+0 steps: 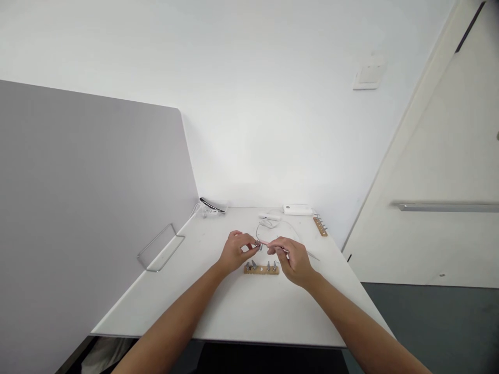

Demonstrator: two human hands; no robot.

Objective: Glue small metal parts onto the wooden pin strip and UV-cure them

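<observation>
My left hand [237, 251] pinches a small silver metal piece [260, 246] between thumb and fingertips above the table. My right hand [292, 259] is closed around a slim stick-like tool [313, 256]. The tool's pinkish end meets or nearly meets the metal piece; its thin grey end sticks out beyond the hand to the right. Just below the hands lies a wooden strip [261, 270], with several small metal pieces standing upright along it and a gap near its middle. Fingers partly cover both held things.
A second wooden strip [320, 227] with metal pieces lies at the table's right edge. Near the wall are a white box [298, 210], a white cable [268, 223] and a dark-edged item [212, 205]. A wire frame [160, 248] stands by the grey partition [97, 208] on the left.
</observation>
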